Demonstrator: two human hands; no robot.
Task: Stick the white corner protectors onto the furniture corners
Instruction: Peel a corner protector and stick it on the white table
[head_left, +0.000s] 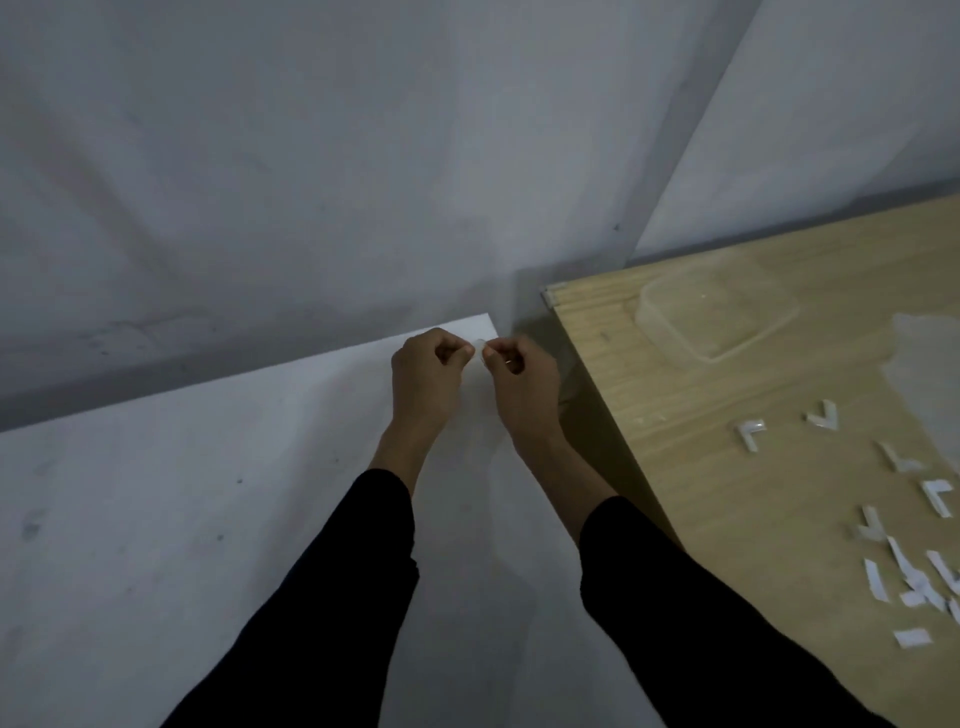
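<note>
My left hand (427, 375) and my right hand (522, 379) meet fingertip to fingertip over the far right corner (485, 318) of a white table (156, 519). Both pinch one small white corner protector (480, 344), mostly hidden by the fingers. Several more L-shaped white corner protectors (750, 432) lie spread on the wooden table (727, 493) to the right. That table's far left corner (549, 296) carries a small pale piece.
A clear plastic container (717, 317) and a clear plastic bag (924, 364) rest on the wooden table. White paper strips (878, 582) lie near its right edge. A narrow gap separates both tables; a grey wall stands behind.
</note>
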